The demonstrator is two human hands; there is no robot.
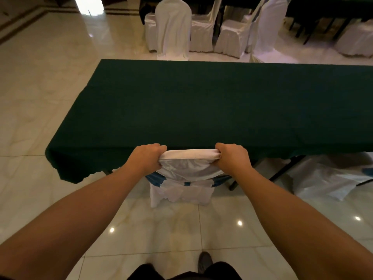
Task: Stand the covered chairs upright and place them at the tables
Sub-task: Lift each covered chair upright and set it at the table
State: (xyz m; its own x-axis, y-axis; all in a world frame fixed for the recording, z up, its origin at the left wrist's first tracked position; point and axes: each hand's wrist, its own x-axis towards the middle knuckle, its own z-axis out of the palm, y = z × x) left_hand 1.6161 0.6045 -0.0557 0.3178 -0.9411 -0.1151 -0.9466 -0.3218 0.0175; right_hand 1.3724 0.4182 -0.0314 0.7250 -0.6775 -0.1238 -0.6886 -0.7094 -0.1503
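A white-covered chair with a blue sash stands upright against the near edge of a long table under a dark green cloth. Its seat is hidden below the tabletop. My left hand grips the left top corner of the chair back. My right hand grips the right top corner. Another covered chair lies tipped over on the floor at the right, partly under the table.
Several upright white-covered chairs stand beyond the table's far edge, beside dark tables at the back. Glossy marble floor spreads to the left and behind me. My shoe shows at the bottom.
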